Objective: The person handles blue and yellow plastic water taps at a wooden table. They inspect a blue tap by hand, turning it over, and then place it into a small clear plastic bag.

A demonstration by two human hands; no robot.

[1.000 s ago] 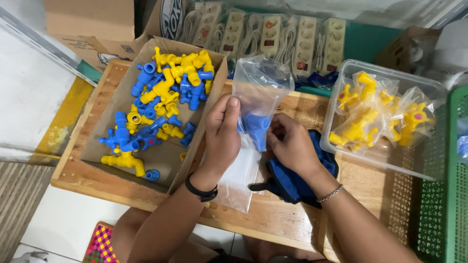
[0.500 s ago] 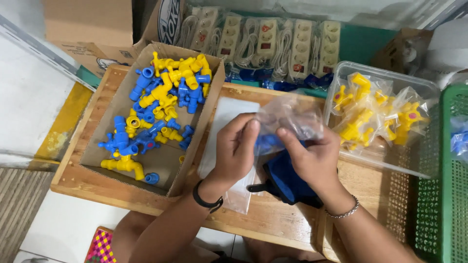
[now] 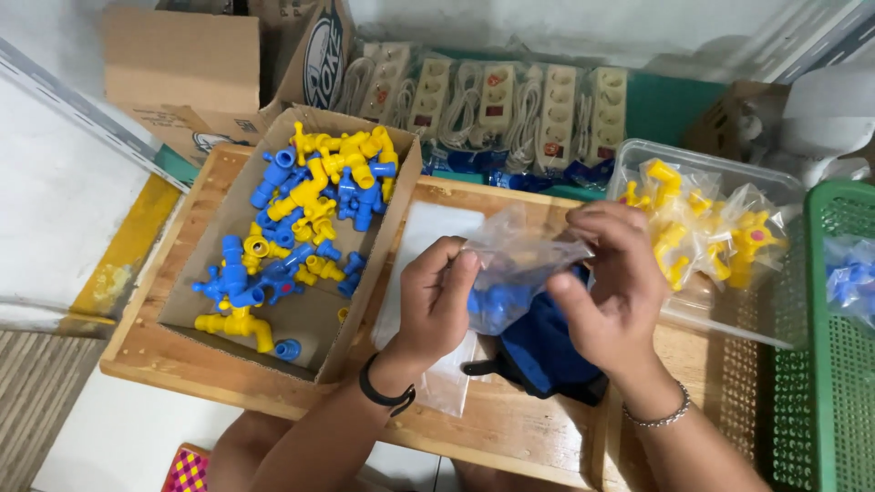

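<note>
Two hands on one clear plastic bag (image 3: 519, 260), held mid-air over the middle of the bench (image 3: 510, 428). My left hand (image 3: 437, 305) pinches the bag's left side, thumb and fingers closed on the film; my right hand (image 3: 606, 292) grips the right side and top edge, fingers curled over it. A blue tap (image 3: 492, 310) sits inside, low in the bag, right against my left fingertips, so left is the nearer hand to it. Its long axis I can't tell; film and fingers hide most of it. Bag's top edge runs up toward my right fingers. Directly under the hands: a dark blue cloth pouch (image 3: 542, 351) and a flat clear sheet (image 3: 424, 237) on the bench. Cardboard box of blue and yellow taps (image 3: 301, 219) lies left of my left hand, near it. Clear tub of bagged yellow taps (image 3: 702, 232) just right of my right hand; green basket (image 3: 834, 346) beyond it.
</note>
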